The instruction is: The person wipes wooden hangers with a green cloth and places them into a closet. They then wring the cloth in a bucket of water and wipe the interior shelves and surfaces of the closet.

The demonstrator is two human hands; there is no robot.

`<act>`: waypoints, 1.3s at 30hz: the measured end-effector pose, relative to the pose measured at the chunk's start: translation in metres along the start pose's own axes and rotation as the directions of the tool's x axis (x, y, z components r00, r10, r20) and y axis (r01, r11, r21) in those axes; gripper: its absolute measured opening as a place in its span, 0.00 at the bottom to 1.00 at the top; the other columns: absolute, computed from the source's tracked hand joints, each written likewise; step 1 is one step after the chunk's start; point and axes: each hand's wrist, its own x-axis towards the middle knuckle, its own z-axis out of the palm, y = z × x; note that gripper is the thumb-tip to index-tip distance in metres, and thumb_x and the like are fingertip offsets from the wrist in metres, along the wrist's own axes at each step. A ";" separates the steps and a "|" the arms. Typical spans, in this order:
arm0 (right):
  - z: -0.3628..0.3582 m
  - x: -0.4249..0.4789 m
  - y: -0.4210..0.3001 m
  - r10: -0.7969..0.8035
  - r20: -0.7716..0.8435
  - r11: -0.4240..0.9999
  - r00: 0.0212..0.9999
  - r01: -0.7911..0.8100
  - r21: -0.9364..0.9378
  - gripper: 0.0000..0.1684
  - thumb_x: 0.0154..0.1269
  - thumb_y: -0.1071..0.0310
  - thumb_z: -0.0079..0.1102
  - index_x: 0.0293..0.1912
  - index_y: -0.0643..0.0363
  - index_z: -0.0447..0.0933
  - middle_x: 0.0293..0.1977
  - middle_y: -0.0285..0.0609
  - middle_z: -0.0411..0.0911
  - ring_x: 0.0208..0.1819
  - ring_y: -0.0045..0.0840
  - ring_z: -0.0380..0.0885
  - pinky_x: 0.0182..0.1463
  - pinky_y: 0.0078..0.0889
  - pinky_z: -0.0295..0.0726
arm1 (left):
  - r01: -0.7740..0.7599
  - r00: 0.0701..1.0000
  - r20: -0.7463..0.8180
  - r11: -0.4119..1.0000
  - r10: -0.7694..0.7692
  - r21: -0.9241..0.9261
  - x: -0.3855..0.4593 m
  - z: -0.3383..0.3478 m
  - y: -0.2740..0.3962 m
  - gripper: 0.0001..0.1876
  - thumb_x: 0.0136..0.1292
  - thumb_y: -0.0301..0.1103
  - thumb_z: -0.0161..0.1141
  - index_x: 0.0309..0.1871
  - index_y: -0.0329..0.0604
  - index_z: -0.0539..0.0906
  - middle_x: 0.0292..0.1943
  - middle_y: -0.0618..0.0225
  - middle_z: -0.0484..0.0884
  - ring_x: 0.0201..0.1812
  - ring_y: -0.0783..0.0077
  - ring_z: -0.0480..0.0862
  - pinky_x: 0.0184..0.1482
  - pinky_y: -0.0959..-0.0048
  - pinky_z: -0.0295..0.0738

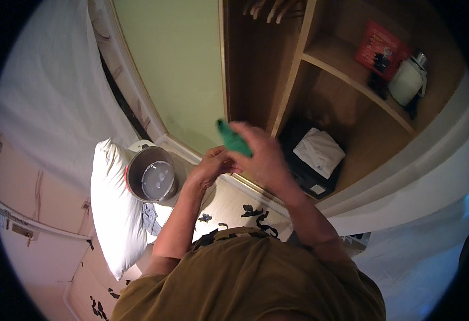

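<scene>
A green cloth or pad (236, 140), blurred by motion, is gripped in my right hand (264, 154) in front of a pale green panel (174, 56). Close beside it, my left hand (212, 166) has its fingers bent, and its fingertips lie partly behind the right hand. Whether the left hand touches the green thing or holds anything is hidden. To the left of my left forearm stands a bucket (135, 172) with cloudy, sudsy liquid (158, 180) in it.
A white pillow (116, 212) leans by the bucket, near a grey cloth (150, 218). Dark scraps (264, 224) lie on the floor. The wooden wardrobe (298, 72) holds hangers (274, 11), a red packet (378, 48), a white bottle (406, 82), and white fabric (318, 152) on a black box (316, 186).
</scene>
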 end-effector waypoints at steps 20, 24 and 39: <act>-0.006 -0.009 -0.070 -0.428 0.492 0.084 0.758 -0.508 0.857 0.39 0.71 0.46 0.60 0.70 0.59 0.63 0.54 0.46 0.78 0.52 0.26 0.77 0.57 0.32 0.74 | -0.331 0.901 0.034 0.735 0.433 -0.593 -0.031 -0.015 -0.002 0.29 0.77 0.44 0.48 0.76 0.41 0.62 0.73 0.58 0.67 0.71 0.62 0.69 0.75 0.65 0.59; 0.033 0.002 -0.035 -0.398 0.423 -0.406 0.814 -0.570 0.715 0.48 0.72 0.31 0.43 0.73 0.60 0.59 0.53 0.46 0.78 0.53 0.28 0.79 0.58 0.33 0.78 | -0.248 0.949 0.021 0.784 0.316 -0.569 -0.032 0.004 -0.011 0.29 0.77 0.43 0.49 0.76 0.40 0.62 0.73 0.57 0.66 0.71 0.62 0.69 0.75 0.65 0.58; 0.042 -0.031 -0.004 0.389 -0.007 0.107 0.921 -0.038 0.994 0.35 0.79 0.43 0.43 0.74 0.54 0.56 0.66 0.44 0.69 0.68 0.30 0.66 0.70 0.35 0.63 | -0.574 0.644 0.384 0.085 0.662 0.815 -0.047 0.100 0.071 0.40 0.65 0.53 0.57 0.78 0.52 0.61 0.78 0.44 0.51 0.79 0.38 0.47 0.75 0.36 0.27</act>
